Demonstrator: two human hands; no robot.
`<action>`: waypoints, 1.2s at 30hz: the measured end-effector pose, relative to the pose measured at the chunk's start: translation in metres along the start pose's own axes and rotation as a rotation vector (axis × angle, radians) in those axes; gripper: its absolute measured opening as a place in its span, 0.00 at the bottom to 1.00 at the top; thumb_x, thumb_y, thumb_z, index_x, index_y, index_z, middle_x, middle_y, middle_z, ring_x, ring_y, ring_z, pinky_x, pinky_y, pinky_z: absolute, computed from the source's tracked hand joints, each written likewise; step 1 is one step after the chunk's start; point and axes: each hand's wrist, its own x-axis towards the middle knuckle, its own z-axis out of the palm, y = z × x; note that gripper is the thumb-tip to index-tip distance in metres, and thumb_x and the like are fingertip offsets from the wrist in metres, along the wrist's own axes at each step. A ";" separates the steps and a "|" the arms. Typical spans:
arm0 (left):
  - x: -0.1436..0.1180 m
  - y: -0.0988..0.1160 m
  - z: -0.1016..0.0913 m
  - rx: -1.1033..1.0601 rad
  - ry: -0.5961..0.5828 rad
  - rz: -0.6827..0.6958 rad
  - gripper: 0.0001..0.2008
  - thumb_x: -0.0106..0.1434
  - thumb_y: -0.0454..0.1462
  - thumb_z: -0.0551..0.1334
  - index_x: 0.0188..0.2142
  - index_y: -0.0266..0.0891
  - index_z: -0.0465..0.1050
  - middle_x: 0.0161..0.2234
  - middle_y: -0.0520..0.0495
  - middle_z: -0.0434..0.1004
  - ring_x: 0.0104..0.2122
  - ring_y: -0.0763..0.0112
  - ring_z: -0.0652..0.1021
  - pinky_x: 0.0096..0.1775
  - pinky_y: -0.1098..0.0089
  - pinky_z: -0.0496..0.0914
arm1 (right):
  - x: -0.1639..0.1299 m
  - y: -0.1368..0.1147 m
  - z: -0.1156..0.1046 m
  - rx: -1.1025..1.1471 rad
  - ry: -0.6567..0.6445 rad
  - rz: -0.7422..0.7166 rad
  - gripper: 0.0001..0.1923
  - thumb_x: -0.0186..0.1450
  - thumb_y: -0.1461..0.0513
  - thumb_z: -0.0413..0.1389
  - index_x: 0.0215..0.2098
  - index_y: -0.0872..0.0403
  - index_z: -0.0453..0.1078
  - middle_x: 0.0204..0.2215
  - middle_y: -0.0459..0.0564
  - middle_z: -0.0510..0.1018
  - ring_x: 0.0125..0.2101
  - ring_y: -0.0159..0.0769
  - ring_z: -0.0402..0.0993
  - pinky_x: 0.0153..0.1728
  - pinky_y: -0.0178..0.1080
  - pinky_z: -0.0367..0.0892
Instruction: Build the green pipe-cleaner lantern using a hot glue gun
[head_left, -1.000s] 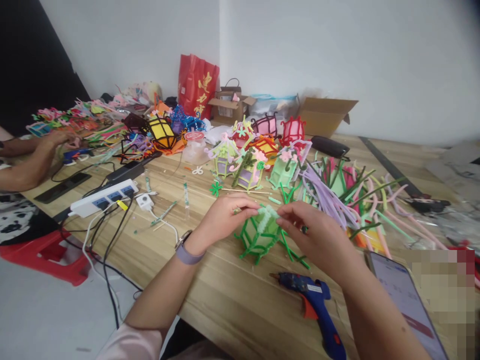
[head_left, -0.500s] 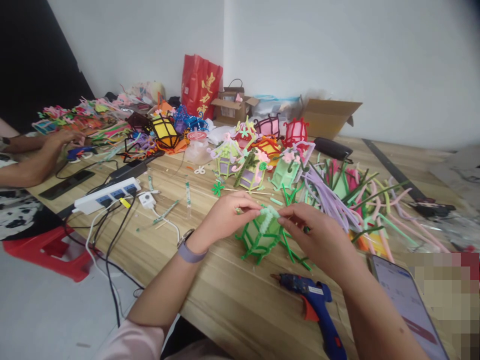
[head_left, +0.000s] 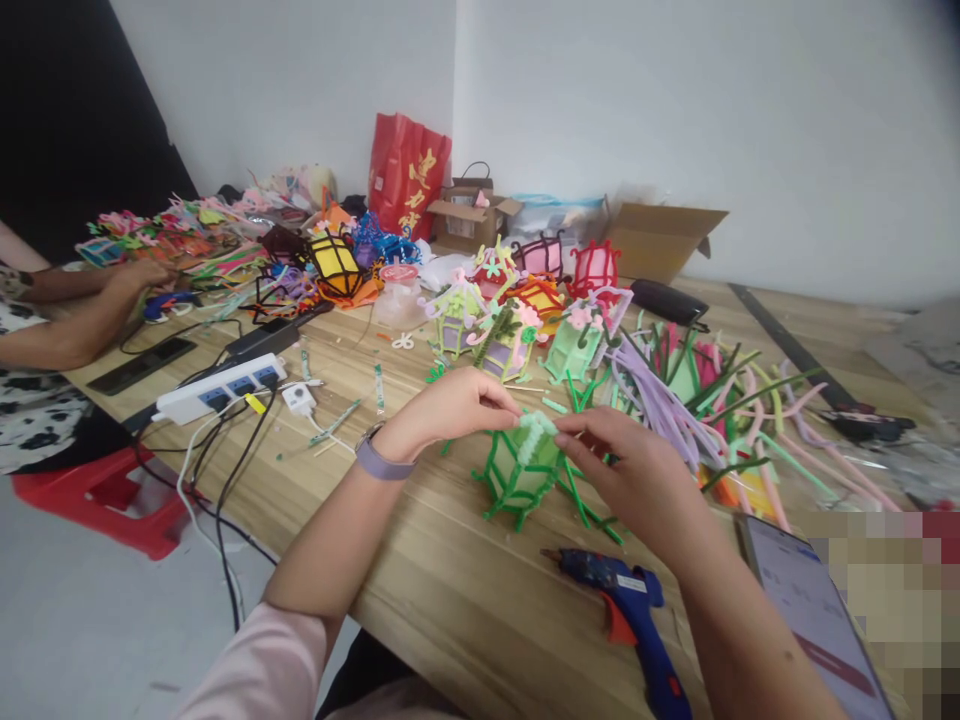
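Head view: wooden table (head_left: 465,600) crowded with craft pieces. Near the front edge, about midway along, a green lantern (head_left: 517,470) of fuzzy wire, standing on the surface. On its top, a pale green wire strip (head_left: 534,432), pinched from both sides. Left hand (head_left: 442,410) closed, thumb and fingertips gripping the strip's left end; purple watch (head_left: 373,460) on that wrist, pink sleeve (head_left: 255,670) lower down. Right hand (head_left: 637,475) likewise closed, fingertips pinching the strip's right end, just beside the lantern's top.

Blue glue gun (head_left: 630,610) lying on the surface near the front edge, just in front of the lantern, nozzle pointing left. Phone (head_left: 810,615) at the front right corner, screen up, beside a blurred patch. Loose fuzzy wires (head_left: 697,400) in purple, green and pink heaped right of the lantern. Finished small lanterns (head_left: 510,310) clustered behind, toward the middle of the table. Red bag (head_left: 409,175) and open cardboard box (head_left: 660,235) against the far edge by the wall. White power strip (head_left: 221,388) with cables near the left edge. Another person's hand (head_left: 135,275) at the far left corner, resting among coloured pieces. Red stool (head_left: 105,500) on the floor left of the table.
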 end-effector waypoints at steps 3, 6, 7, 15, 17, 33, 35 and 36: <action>0.004 0.000 -0.003 0.018 -0.047 -0.006 0.07 0.54 0.35 0.65 0.31 0.34 0.82 0.29 0.48 0.82 0.29 0.73 0.76 0.32 0.75 0.66 | 0.000 0.000 0.000 0.004 0.001 -0.001 0.09 0.67 0.62 0.52 0.35 0.53 0.74 0.27 0.49 0.78 0.24 0.33 0.73 0.24 0.34 0.67; 0.007 0.000 -0.006 0.020 -0.090 -0.021 0.09 0.54 0.36 0.64 0.32 0.34 0.82 0.28 0.48 0.82 0.28 0.73 0.75 0.31 0.75 0.65 | 0.001 0.000 -0.001 -0.002 -0.006 -0.005 0.09 0.67 0.62 0.52 0.35 0.53 0.74 0.26 0.49 0.78 0.24 0.34 0.73 0.24 0.34 0.67; 0.008 0.000 -0.006 0.027 -0.100 -0.022 0.09 0.54 0.36 0.65 0.31 0.34 0.82 0.28 0.49 0.82 0.27 0.73 0.74 0.30 0.75 0.65 | 0.002 0.000 -0.001 -0.005 -0.010 -0.001 0.09 0.67 0.62 0.52 0.35 0.53 0.74 0.26 0.49 0.78 0.25 0.34 0.73 0.24 0.35 0.67; 0.007 0.004 -0.007 0.056 -0.108 -0.003 0.08 0.55 0.35 0.64 0.31 0.34 0.81 0.27 0.51 0.80 0.27 0.75 0.73 0.30 0.76 0.63 | 0.001 0.002 0.001 -0.007 0.005 -0.001 0.09 0.67 0.62 0.52 0.36 0.52 0.74 0.28 0.50 0.78 0.26 0.36 0.74 0.26 0.36 0.67; 0.006 0.004 -0.004 0.043 -0.096 0.002 0.08 0.55 0.35 0.64 0.30 0.34 0.81 0.27 0.51 0.79 0.27 0.74 0.73 0.30 0.76 0.64 | 0.001 0.002 0.000 -0.012 0.002 -0.006 0.08 0.67 0.62 0.52 0.36 0.52 0.74 0.28 0.50 0.78 0.28 0.36 0.75 0.27 0.36 0.68; 0.000 0.004 0.018 -0.033 0.010 -0.011 0.07 0.57 0.38 0.63 0.30 0.35 0.78 0.25 0.52 0.76 0.27 0.75 0.72 0.28 0.76 0.63 | 0.003 0.016 0.000 0.044 0.032 0.018 0.10 0.66 0.63 0.52 0.36 0.52 0.75 0.30 0.50 0.79 0.28 0.35 0.74 0.32 0.37 0.70; -0.001 0.004 0.022 -0.035 0.020 0.011 0.07 0.57 0.38 0.63 0.31 0.35 0.77 0.25 0.52 0.76 0.27 0.75 0.72 0.29 0.76 0.64 | 0.004 0.017 0.000 0.040 0.033 0.010 0.10 0.65 0.63 0.52 0.36 0.51 0.75 0.31 0.50 0.79 0.29 0.36 0.75 0.33 0.38 0.70; -0.002 0.003 0.024 -0.031 0.027 0.022 0.07 0.57 0.38 0.63 0.31 0.35 0.77 0.26 0.52 0.76 0.27 0.75 0.72 0.29 0.75 0.64 | 0.005 0.018 0.000 0.036 0.032 0.005 0.09 0.65 0.63 0.52 0.36 0.51 0.75 0.32 0.51 0.80 0.30 0.36 0.75 0.33 0.38 0.70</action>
